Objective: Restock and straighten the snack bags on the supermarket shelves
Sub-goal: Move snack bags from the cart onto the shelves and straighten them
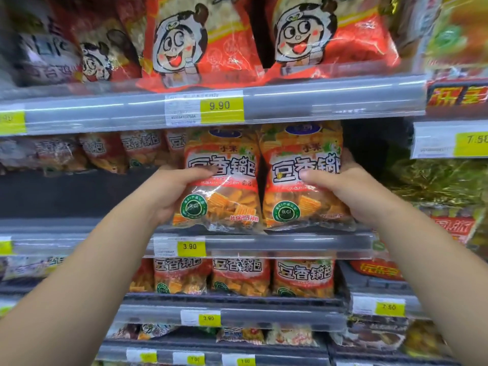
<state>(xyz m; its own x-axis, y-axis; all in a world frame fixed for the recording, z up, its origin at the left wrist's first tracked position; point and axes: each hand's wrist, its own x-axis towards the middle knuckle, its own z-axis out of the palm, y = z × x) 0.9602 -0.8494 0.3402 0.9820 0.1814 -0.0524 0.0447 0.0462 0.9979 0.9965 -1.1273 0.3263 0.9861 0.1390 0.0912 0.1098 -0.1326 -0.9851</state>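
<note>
Two glossy film snack bags are held upright, side by side and touching, just above the clear plastic shelf rail (290,243). The left bag (224,180) is grasped by the left hand (169,191), with the thumb laid across its front and the fingers curled under and behind its left edge. The right bag (301,180) is gripped likewise by the right hand (351,191), its fingers hidden behind the bag's right edge.

Each bag is pillow-shaped and crinkled, with bright glare on the film. The upper half is printed orange-red with large white characters. Ridged orange squares are seen through a clear lower window, beside a round green seal.

A yellow 3.90 price tag (190,246) is fixed in the rail. Matching bags (240,276) are lined up lower down. Larger red bags with a cartoon face (200,40) are stood higher up.
</note>
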